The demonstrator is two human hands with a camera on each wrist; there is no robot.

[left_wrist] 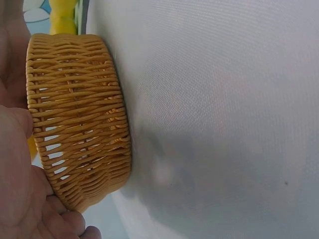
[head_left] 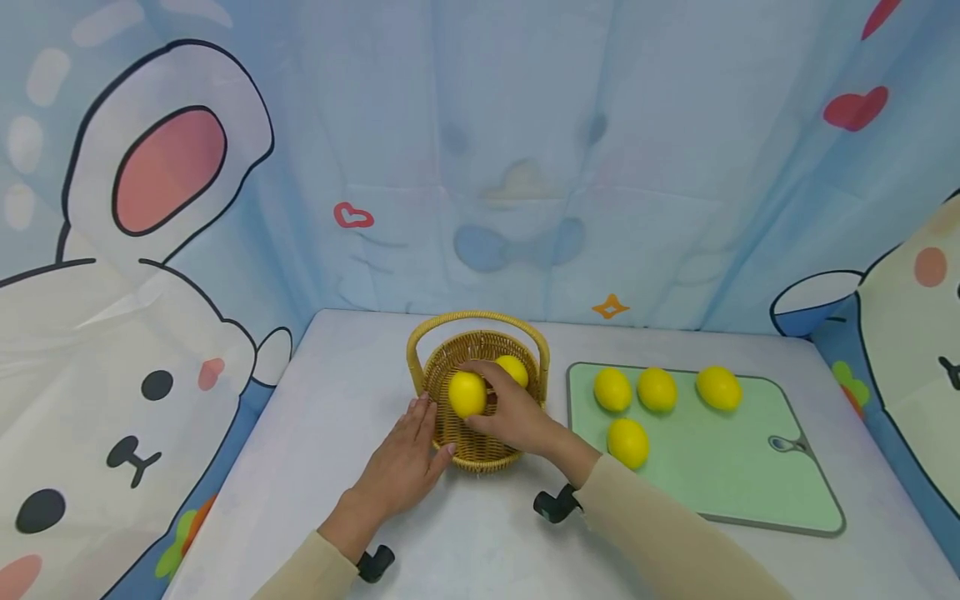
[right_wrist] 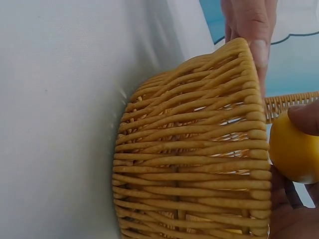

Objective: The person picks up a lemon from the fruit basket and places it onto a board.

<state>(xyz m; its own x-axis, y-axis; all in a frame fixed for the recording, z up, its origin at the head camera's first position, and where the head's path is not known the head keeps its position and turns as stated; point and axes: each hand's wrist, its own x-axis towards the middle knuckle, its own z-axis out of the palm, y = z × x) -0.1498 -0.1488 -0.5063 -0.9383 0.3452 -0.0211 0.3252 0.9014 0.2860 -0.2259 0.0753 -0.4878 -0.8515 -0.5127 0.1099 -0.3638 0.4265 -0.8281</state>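
My right hand [head_left: 517,421] grips a yellow lemon [head_left: 467,394] between thumb and fingers, over the mouth of a woven wicker basket [head_left: 480,463]. In the right wrist view this lemon [right_wrist: 294,149] is just above the basket's rim. Another lemon [head_left: 513,369] lies inside the basket, partly behind the right hand. My left hand [head_left: 401,462] rests against the basket's left side, its fingers extended and the thumb at the near rim. Up close, the left wrist view has that hand [left_wrist: 20,169] touching the rim of the basket [left_wrist: 79,114].
Right of the basket lies a pale green cutting board [head_left: 720,475] with several lemons [head_left: 628,442] on its left and far parts. The basket's arched handle [head_left: 477,315] rises at the back. A printed curtain [head_left: 525,167] hangs behind the white table [head_left: 337,392].
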